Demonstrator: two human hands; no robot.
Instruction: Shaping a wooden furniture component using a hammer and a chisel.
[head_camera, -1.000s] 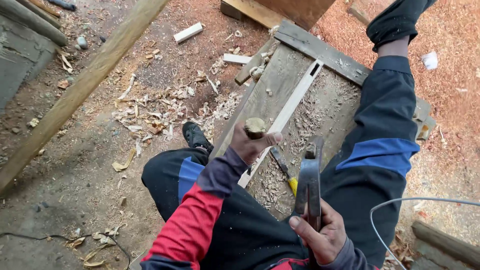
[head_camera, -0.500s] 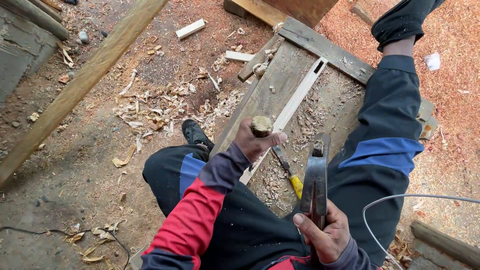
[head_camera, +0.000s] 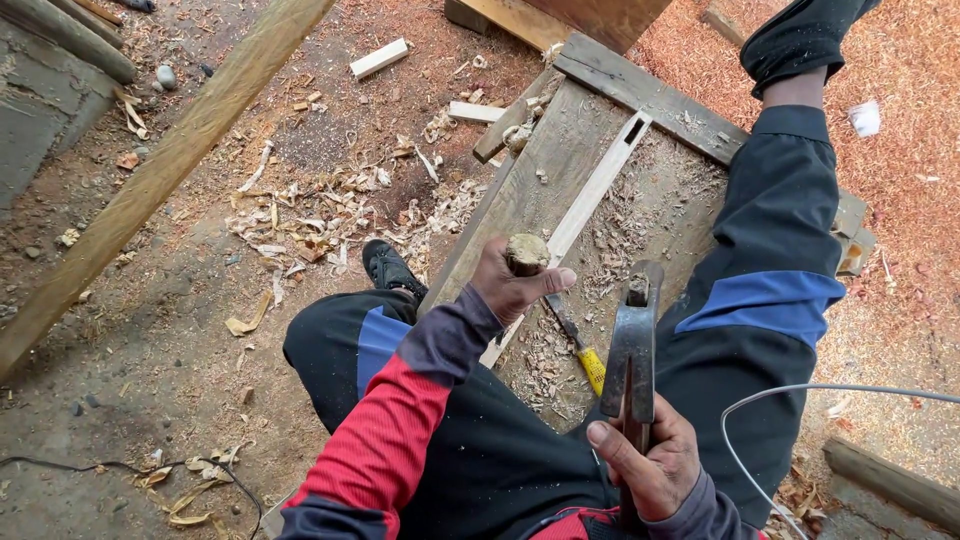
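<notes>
left hand (head_camera: 510, 285) fisted around wooden-handled chisel (head_camera: 526, 252), upright on pale slat (head_camera: 590, 195) | right hand (head_camera: 648, 462) gripping hammer (head_camera: 632, 340), raised just right of chisel

A grey wooden board (head_camera: 560, 150) lies flat on the dirt ground (head_camera: 120, 330). On the board rests 1 pale wood strip (head_camera: 590, 195) with a slot cut near its far end, a yellow-handled tool (head_camera: 580, 345) beside it, and loose wood chips (head_camera: 640, 215). On the ground to the left lie curled shavings (head_camera: 320, 205), 1 long beam (head_camera: 160, 170), and 1 small pale block (head_camera: 379, 58). Reddish sawdust (head_camera: 900, 60) covers the ground to the right.
</notes>
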